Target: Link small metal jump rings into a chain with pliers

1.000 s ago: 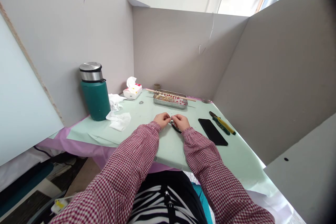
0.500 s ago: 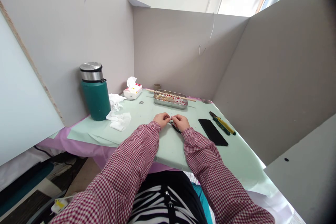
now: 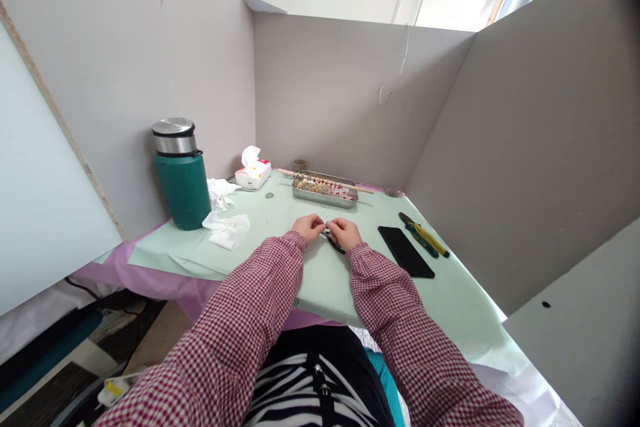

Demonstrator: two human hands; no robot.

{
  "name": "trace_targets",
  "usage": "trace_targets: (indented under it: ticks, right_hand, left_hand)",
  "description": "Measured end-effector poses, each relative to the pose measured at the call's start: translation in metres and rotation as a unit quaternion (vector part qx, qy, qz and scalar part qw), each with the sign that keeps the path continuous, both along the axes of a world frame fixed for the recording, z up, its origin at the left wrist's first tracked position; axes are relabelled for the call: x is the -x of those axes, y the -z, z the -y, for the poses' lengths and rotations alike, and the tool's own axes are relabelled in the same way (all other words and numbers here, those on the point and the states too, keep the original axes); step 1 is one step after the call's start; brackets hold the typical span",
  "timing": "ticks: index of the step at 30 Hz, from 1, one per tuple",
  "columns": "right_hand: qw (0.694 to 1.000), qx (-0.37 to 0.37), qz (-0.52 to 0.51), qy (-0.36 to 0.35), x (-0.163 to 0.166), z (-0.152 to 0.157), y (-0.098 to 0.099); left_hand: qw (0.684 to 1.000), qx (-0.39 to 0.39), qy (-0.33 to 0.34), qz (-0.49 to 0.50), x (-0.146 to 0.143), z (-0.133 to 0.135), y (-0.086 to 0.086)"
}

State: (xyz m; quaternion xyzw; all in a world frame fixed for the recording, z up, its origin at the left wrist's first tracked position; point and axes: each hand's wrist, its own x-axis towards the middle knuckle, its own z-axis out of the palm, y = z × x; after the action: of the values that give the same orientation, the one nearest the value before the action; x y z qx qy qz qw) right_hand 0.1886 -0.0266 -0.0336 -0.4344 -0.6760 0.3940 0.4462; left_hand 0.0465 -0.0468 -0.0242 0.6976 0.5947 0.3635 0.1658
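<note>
My left hand (image 3: 309,227) and my right hand (image 3: 345,233) meet fingertip to fingertip above the middle of the table. The fingers of both are closed in a pinch; whatever sits between them is too small to make out. Below my right hand shows a dark, slim curved tool handle (image 3: 336,244), partly covered by the fingers. Whether that hand holds it or it lies on the table, I cannot tell. Beyond my hands stands a metal tray (image 3: 325,199) of small beads, red, white and golden. Across its top rests a wooden stick (image 3: 363,189) with small pieces along it.
To the right lie a black phone-like slab (image 3: 406,251) and green-and-yellow pliers (image 3: 425,236). On the left are a green flask (image 3: 183,190), crumpled tissues (image 3: 227,231) and a tissue pack (image 3: 253,173). A small silvery item (image 3: 269,195) lies left of the tray. Grey partitions (image 3: 350,93) enclose the table.
</note>
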Motion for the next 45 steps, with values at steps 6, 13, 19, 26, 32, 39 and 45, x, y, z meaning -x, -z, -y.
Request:
trace_targets:
  ticks: [6, 13, 19, 26, 32, 39, 45]
  right_hand:
    - [1.0, 0.011, -0.007, -0.005, -0.0002, -0.0004, 0.0002]
    - [1.0, 0.004, -0.004, -0.002, -0.0003, -0.0011, 0.0011]
    - [1.0, 0.004, -0.002, 0.002, 0.0001, -0.0003, 0.0005]
    - [1.0, 0.005, 0.006, 0.0, -0.0003, -0.0005, 0.0004]
    - [1.0, -0.006, 0.013, 0.009, 0.0, -0.002, 0.0021]
    - [1.0, -0.013, 0.022, 0.013, 0.0002, -0.001, 0.0017]
    - [0.999, -0.016, 0.027, 0.01, 0.0001, -0.001, 0.0013]
  left_hand:
    - [1.0, 0.002, 0.005, 0.008, -0.0001, 0.0005, -0.0003]
    - [1.0, 0.0, 0.006, 0.005, -0.0004, 0.0013, -0.0012]
    - [1.0, 0.001, 0.006, 0.007, -0.0006, 0.0012, -0.0009]
    - [1.0, -0.009, 0.012, 0.011, 0.0004, -0.0006, 0.002]
    - [1.0, -0.009, 0.007, 0.003, 0.0006, -0.0004, 0.0015]
    - [1.0, -0.001, 0.004, 0.002, 0.0008, -0.0002, 0.0014]
    - [1.0, -0.001, 0.0, -0.005, 0.0004, 0.0006, 0.0]
